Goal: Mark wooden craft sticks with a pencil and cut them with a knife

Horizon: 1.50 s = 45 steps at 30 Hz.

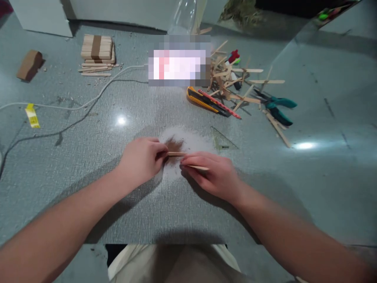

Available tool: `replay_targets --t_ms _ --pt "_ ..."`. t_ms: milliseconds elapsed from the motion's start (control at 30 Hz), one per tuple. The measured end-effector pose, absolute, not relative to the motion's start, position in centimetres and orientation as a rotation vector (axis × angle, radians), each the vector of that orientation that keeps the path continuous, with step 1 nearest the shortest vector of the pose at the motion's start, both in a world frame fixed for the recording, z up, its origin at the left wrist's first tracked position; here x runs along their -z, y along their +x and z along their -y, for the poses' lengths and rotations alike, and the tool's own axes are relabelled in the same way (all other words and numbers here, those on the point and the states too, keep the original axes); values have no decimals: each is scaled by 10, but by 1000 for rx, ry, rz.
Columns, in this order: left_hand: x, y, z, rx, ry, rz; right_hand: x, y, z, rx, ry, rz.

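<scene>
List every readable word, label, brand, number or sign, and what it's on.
None readable.
Yellow tag on the white cable: dark print, too small.
Clear triangular ruler: dark mark along one edge, too small.
Bright rectangular patch: pixelated, unreadable.

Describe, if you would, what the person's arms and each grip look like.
The left forearm and right forearm are bare, without visible sleeves. The left grip and right grip look ungloved, with no watch or bracelet showing. Pale cloth shows at the bottom edge.
</scene>
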State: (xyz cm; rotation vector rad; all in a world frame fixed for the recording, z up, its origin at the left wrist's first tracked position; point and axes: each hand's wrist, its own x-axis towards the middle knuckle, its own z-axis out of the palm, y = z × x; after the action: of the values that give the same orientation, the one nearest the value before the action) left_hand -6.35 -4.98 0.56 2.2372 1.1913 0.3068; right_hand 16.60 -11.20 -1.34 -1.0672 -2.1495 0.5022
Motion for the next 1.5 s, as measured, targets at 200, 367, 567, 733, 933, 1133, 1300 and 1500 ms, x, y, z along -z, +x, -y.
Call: replay_targets --t_ms 200,367,567,733,933,1133,1300,1500 --pt "-3 -59 52 -307 2261 -1174 8 158 112 -377 -1059 2097" --pt "-1 -56 52 -309 2286 -1149 17 154 110 -283 -1035 2102" --pt "2 -55 49 -321 2303 -1103 22 153 109 -211 -995 2144" --pt "5 -53 46 -324 2310 -1121 22 152 110 -186 -974 2189" --pt "5 -52 42 -286 2337 -1060 18 151 113 -126 -966 2277" --pt "5 -52 40 -262 2385 -1012 19 148 113 -63 -951 2295" --pt "3 -50 38 -229 2430 -975 20 144 114 -14 -965 2317" --pt "5 -50 38 -203 2429 -972 19 140 113 31 -994 2308"
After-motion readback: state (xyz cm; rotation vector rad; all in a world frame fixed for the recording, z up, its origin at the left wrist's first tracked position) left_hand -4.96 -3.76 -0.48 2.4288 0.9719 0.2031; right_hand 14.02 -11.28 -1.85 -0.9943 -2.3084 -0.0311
